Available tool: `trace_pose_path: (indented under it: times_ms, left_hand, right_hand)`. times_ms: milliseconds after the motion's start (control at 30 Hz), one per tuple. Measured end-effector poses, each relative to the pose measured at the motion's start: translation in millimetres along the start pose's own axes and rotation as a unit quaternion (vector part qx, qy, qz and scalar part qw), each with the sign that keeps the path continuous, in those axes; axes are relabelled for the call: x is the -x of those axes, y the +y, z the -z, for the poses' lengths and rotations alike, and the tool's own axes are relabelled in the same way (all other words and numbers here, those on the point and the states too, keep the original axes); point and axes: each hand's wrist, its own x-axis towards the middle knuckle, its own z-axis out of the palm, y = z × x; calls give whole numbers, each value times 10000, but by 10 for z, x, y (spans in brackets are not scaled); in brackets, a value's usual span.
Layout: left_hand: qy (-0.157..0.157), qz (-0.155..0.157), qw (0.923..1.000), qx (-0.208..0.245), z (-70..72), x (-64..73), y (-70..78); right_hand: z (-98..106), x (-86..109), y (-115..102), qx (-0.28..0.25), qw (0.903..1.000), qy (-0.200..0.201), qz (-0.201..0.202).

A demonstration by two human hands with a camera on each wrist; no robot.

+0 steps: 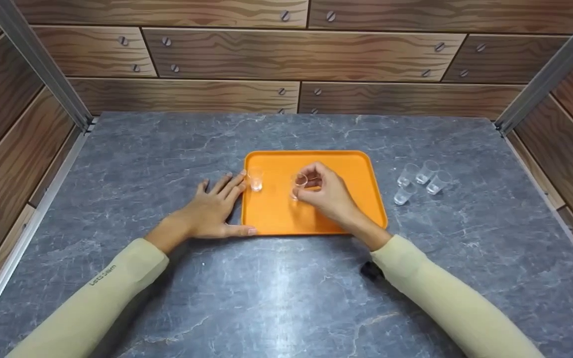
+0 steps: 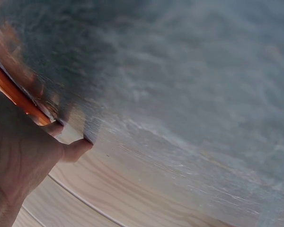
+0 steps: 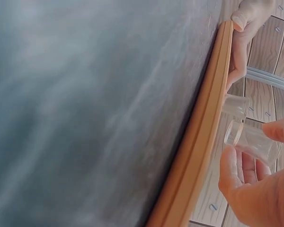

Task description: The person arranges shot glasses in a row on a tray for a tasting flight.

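Observation:
An orange tray [image 1: 276, 219] lies on the grey marbled table. My left hand [image 1: 212, 209] is spread flat at the tray's left side, its fingertips and thumb touching the rim. Over the middle of the tray, my right hand [image 1: 324, 191] pinches a small clear shot glass [image 3: 253, 142] upright between thumb and fingers, its base close to the tray surface. Another clear shot glass [image 1: 256, 180] stands on the tray near the left edge, beside the left fingertips. In the right wrist view, that standing glass [image 3: 236, 105] shows behind the held one.
Several more clear shot glasses [image 1: 422, 180] stand grouped on the table to the right of the tray. Wood-patterned panels [image 1: 296, 54] and metal corner posts [image 1: 43, 64] bound the table. A small black object [image 1: 370, 270] lies partly under the right sleeve.

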Motion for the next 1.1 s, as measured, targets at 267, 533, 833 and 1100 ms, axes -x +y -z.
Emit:
trace_pose_path:
  times_ms: [267,533,833,1100]
  left_hand:
    - [16,23,10000,2,2,17,-9]
    - [-39,39,10000,-60,-10,9,-18]
    - [-57,47,10000,-57,-40,15,-17]
    - [-50,61,10000,-3,-35,-11,-16]
  right_hand:
    - [-101,-94,-11,-22,9996,67,-270]
    - [-161,-182,0,-49,9992,102,-388]
    - [-237,-242,2,10,9980,-62,-627]
    - [-277,-334,8,203,9966,-108,-790]
